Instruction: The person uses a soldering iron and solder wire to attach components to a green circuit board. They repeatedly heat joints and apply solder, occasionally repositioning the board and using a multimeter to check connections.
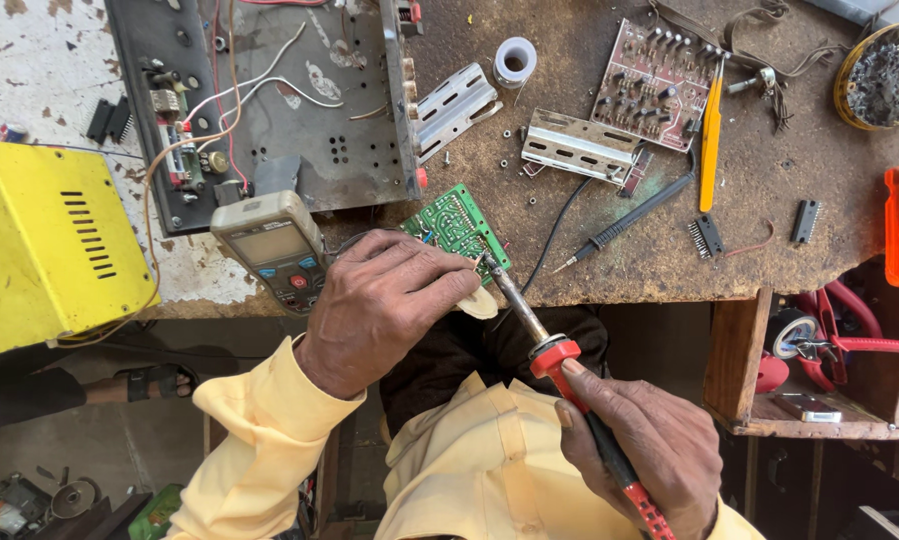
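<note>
Head view: the left hand (384, 305) is closed around the green circuit board (456, 226), pinching its near corner at the edge of the workbench (659, 255). The right hand (649, 445) grips the red-handled soldering iron (554, 350), whose tip touches the board's right edge just beside the left fingers. A grey multimeter (272, 250) lies left of the board.

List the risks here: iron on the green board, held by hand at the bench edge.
1. The left hand grips the green board right beside the iron tip: a slip could burn fingers.
2. The board overhangs the bench edge, unclamped: it could shift mid-joint.
3. The probe lead lies close to the tip: its insulation might get scorched.
</note>
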